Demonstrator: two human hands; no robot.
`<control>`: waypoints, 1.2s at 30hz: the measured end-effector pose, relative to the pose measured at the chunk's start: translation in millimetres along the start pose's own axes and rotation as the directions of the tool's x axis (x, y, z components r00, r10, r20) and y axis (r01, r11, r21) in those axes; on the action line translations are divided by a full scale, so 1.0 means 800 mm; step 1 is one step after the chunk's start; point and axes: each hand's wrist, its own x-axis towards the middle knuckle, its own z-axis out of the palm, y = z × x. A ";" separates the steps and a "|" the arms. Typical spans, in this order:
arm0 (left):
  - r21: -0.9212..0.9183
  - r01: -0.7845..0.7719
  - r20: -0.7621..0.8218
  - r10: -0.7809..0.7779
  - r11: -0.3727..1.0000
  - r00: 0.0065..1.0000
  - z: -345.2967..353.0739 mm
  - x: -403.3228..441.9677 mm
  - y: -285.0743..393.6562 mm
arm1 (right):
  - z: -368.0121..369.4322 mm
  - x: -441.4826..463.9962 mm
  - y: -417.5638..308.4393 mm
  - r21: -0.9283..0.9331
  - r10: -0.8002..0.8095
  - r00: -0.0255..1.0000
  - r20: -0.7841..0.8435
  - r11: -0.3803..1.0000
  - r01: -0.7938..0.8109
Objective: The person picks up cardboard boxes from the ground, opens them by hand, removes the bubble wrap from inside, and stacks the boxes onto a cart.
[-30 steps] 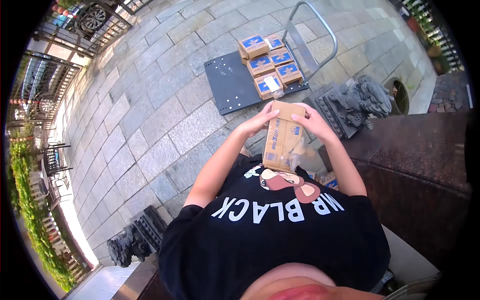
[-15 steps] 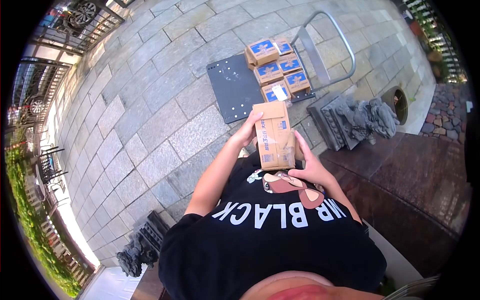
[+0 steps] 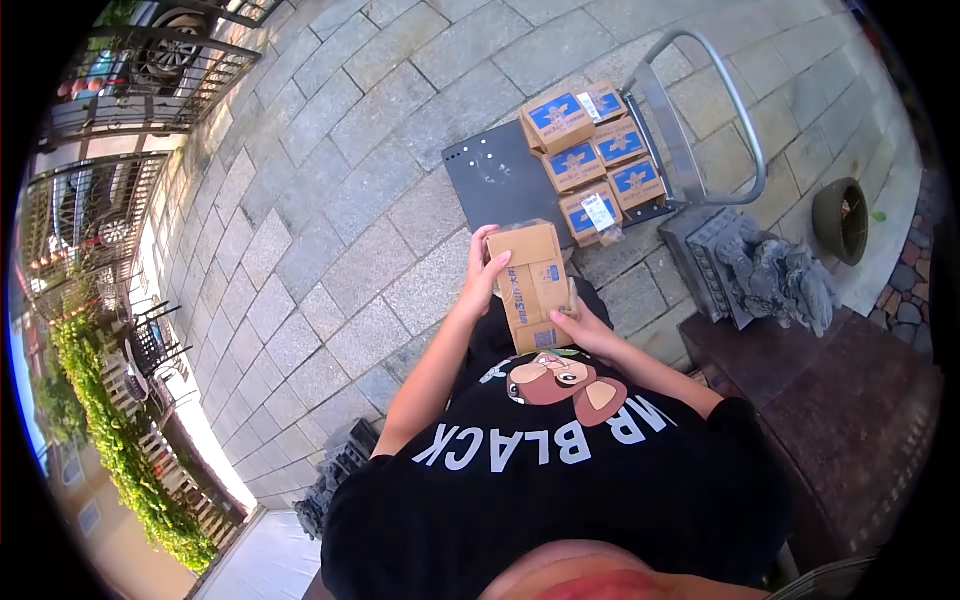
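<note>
Held in front of my waist is a brown cardboard box [image 3: 527,290] with blue printing and clear tape. My left hand [image 3: 485,268] grips its upper left edge, thumb lying on the top face and fingers hidden along the side. My right hand [image 3: 583,328] holds the lower right edge, its thumb pressed on the cardboard. Beyond the box, several smaller cardboard boxes [image 3: 575,165] with blue labels are stacked on a flat black platform cart [image 3: 500,185]. A white label [image 3: 598,212] is stuck on the nearest of these boxes.
The cart's grey metal handle [image 3: 748,130] rises at its right. A carved stone statue [image 3: 765,265] stands right of the cart, near a round pot [image 3: 840,222]. Dark stone steps [image 3: 800,400] lie at the right. Another carving [image 3: 345,465] sits at lower left. Paving surrounds the cart.
My right hand has shifted from the box's side and lower corner to a grip with the thumb on top. The box has tilted slightly; the whole view has swung, moving the cart rightward.
</note>
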 end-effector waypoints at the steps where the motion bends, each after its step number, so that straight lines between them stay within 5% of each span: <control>1: 0.010 0.013 -0.006 -0.013 1.000 1.000 -0.005 0.009 0.000 | 0.002 0.013 -0.010 0.003 -0.031 0.994 0.106 1.000 0.030; 4: 0.062 -0.102 0.018 0.101 0.993 0.995 -0.029 0.036 0.003 | 0.007 0.062 0.003 0.016 -0.076 0.993 0.089 0.997 0.075; 7: 0.173 -0.093 0.060 0.084 0.981 0.995 -0.059 0.065 0.024 | 0.014 0.107 -0.006 0.050 -0.067 0.996 0.056 0.997 0.064; 12: 0.456 -0.039 -0.032 0.060 0.889 0.998 -0.137 0.141 0.020 | 0.007 0.233 -0.022 0.019 -0.272 0.962 -0.038 0.962 0.273; 14: 0.584 -0.013 -0.089 0.080 0.812 0.993 -0.182 0.185 -0.008 | -0.013 0.302 -0.029 -0.657 -0.424 0.900 -0.105 0.709 0.257; 15: 0.580 -0.001 -0.078 0.056 0.815 0.995 -0.198 0.203 -0.013 | -0.014 0.328 -0.047 -0.684 -0.407 0.905 -0.122 0.695 0.220; 18: 0.315 0.424 -0.197 -0.378 0.849 0.905 -0.258 0.286 -0.056 | -0.025 0.430 -0.055 -0.738 -0.421 0.896 -0.142 0.648 0.188; 20: 0.263 0.498 -0.202 -0.458 0.826 0.866 -0.299 0.347 -0.115 | -0.039 0.505 -0.048 -0.870 -0.489 0.871 -0.042 0.447 0.209; 21: 0.209 0.562 -0.220 -0.522 0.800 0.824 -0.311 0.376 -0.139 | -0.044 0.542 -0.045 -0.872 -0.480 0.875 -0.057 0.452 0.191; 30: -0.059 0.569 -0.049 -0.572 0.820 0.819 -0.359 0.579 -0.300 | -0.115 0.818 -0.002 -0.987 -0.626 0.779 -0.045 -0.091 -0.130; 36: 0.050 0.588 -0.009 -0.589 0.807 0.808 -0.339 0.626 -0.357 | -0.151 0.877 0.035 -0.919 -0.608 0.782 -0.135 -0.218 -0.328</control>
